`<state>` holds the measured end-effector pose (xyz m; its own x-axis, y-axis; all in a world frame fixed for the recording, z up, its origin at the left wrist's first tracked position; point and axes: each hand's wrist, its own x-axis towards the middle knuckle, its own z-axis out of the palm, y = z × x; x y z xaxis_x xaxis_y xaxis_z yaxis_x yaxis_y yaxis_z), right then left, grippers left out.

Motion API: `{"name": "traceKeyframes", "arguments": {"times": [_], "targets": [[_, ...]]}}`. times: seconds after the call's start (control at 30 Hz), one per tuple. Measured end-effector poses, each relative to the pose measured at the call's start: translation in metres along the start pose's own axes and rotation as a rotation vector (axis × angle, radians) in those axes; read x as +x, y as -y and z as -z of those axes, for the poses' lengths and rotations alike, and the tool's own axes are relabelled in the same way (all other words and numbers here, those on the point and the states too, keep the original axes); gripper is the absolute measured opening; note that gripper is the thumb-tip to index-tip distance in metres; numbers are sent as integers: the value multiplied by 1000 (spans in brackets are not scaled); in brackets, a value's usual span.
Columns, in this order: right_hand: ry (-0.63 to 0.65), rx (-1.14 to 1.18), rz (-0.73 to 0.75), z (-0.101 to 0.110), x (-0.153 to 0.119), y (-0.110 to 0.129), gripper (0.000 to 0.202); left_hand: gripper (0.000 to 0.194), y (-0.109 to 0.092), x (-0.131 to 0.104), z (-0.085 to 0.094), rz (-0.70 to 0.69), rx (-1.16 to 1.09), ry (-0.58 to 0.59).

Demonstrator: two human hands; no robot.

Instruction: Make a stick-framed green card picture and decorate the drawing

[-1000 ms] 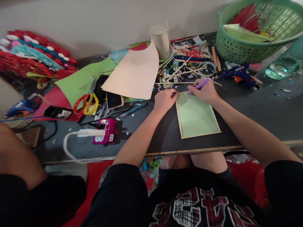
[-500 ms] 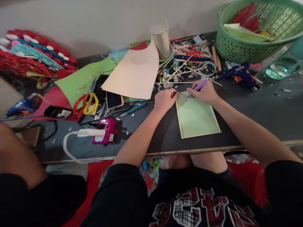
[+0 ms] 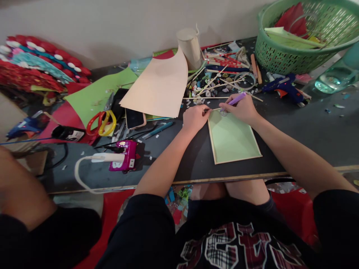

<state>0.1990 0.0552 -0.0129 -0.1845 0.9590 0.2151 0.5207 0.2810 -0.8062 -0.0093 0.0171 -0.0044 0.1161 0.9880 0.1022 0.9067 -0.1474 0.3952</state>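
Observation:
A pale green sheet (image 3: 234,138) edged with thin wooden sticks lies on the dark table near its front edge. At its top left corner, the fingers of my left hand (image 3: 195,118) are pinched on the end of a thin wooden stick (image 3: 215,109) along the top edge. My right hand (image 3: 243,109) is closed around a slim purple pen-shaped tool (image 3: 238,98), held slanted over the top edge. Its lower end is partly covered by my fingers, so I cannot tell if it is a pen or a cutter.
Behind my hands lie loose sticks and pebbles (image 3: 209,91). A blue glue gun (image 3: 284,87) and a green basket (image 3: 303,56) stand to the right. Leftward are scissors (image 3: 107,123), paper sheets (image 3: 158,84), and a purple power adapter (image 3: 130,155). Another person's arm (image 3: 25,186) shows at far left.
My right hand has shifted slightly left, and the purple tool leans a little lower. My left hand and the green sheet stay in place.

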Motion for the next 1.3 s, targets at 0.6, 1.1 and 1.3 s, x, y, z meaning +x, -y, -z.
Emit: {"name": "traceKeyframes", "arguments": {"times": [0.6,1.1,1.3], "targets": [[-181,-150,46,-3,2,-12,29,23,-2,0,1,6,8,10],[-181,-181,48,-1,3,-17,23,21,0,0,0,-4,-3,-14],[-139,-168,68,0,2,-17,19,22,0,0,0,11,-1,6]]}}
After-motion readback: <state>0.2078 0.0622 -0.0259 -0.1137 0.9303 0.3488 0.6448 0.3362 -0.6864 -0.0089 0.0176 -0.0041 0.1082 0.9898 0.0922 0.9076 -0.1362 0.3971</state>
